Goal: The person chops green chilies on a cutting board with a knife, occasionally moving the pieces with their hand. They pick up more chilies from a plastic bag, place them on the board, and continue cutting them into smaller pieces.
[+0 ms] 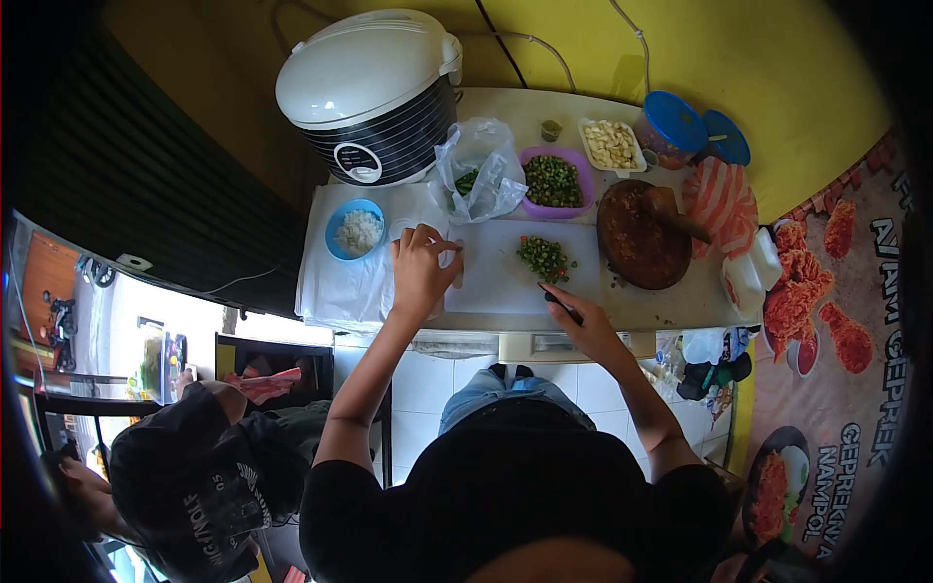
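A white cutting board [476, 291] lies on the counter with a small heap of chopped green vegetable [542, 258], flecked with red, on it. My right hand [587, 330], at the board's front edge, is closed around the black handle of a knife [564, 307]; its blade is hard to make out. Over the board's left edge is my left hand [422, 268], fingers bent and slightly apart, with nothing visible in them. Behind the board stand a purple container [586, 175] of chopped greens and a clear plastic bag [498, 146] with greens inside.
A rice cooker [374, 78] stands at the back left, behind a blue bowl [335, 236] of rice. To the right are a stone mortar [632, 255] with a pestle [675, 214], a tray of garlic cloves [610, 146] and blue-lidded tubs [673, 121]. Another person [209, 476] is at the left.
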The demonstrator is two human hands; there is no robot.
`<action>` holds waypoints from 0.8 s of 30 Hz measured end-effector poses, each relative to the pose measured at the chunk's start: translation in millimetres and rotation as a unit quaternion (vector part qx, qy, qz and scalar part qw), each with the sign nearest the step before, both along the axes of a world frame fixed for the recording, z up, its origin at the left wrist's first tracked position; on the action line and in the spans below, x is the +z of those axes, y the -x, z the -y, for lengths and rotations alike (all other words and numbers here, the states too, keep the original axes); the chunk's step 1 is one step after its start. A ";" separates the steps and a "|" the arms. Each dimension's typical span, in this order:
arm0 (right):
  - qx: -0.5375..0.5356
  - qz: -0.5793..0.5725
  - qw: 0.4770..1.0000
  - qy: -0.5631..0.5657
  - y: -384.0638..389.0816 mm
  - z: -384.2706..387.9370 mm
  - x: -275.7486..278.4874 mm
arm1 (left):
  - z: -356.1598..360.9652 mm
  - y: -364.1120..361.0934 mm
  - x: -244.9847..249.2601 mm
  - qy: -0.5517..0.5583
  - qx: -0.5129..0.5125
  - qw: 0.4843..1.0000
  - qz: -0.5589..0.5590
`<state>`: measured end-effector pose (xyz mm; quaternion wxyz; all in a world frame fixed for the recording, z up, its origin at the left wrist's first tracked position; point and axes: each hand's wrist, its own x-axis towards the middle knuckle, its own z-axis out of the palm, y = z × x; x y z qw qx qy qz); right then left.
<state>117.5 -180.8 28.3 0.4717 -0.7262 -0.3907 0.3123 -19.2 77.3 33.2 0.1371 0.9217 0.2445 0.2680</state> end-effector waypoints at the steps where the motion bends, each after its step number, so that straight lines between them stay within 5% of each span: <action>1: -0.001 -0.012 0.999 0.033 0.3 -0.3 3.0 | 2.1 1.4 3.0 0.008 0.001 1.000 0.006; 3: -0.005 -0.037 0.995 0.097 0.3 -0.1 12.5 | 14.1 1.8 7.0 0.037 -0.033 0.998 0.033; 7: -0.047 0.045 0.998 -0.004 -4.1 7.7 -11.1 | 47.6 -7.2 -10.4 0.161 -0.105 0.975 0.112; 24: -0.135 0.111 0.983 -0.051 4.8 7.6 -14.4 | 71.7 -26.2 -29.4 0.158 -0.104 0.972 0.136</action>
